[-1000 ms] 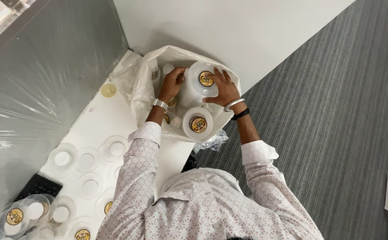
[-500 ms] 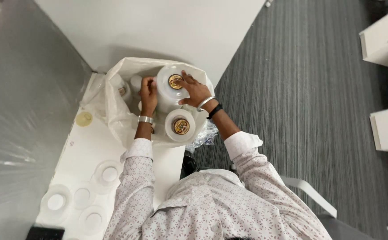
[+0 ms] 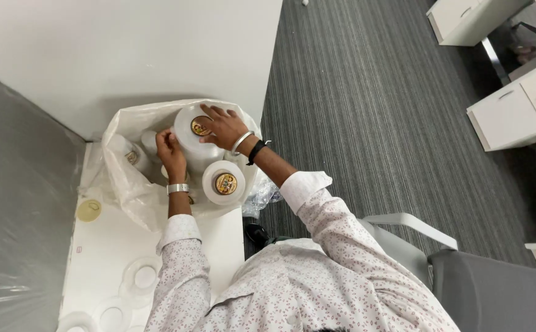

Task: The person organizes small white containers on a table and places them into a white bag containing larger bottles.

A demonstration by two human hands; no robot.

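Both my hands hold a white round tub (image 3: pixel 188 132) with a gold sticker on its lid, inside a white plastic bag (image 3: pixel 126 178). My left hand (image 3: pixel 171 149) grips the tub's left side, a silver watch on its wrist. My right hand (image 3: pixel 222 126) lies spread over the lid, with a silver bangle and a dark band on its wrist. A second white tub with a gold sticker (image 3: pixel 224 182) sits just in front, between my forearms. Another tub (image 3: pixel 129 155) lies deeper in the bag at the left.
The bag rests on a white table (image 3: pixel 105 246) against a grey panel. A yellowish lid (image 3: pixel 88 210) and several clear empty lids or cups (image 3: pixel 140 276) lie on the table. Grey carpet, white cabinets (image 3: pixel 513 110) and a chair (image 3: pixel 403 227) stand to the right.
The camera view has swung right and back, showing more carpet and cabinets. My hands stay on the upper tub; the right hand has spread across its lid.
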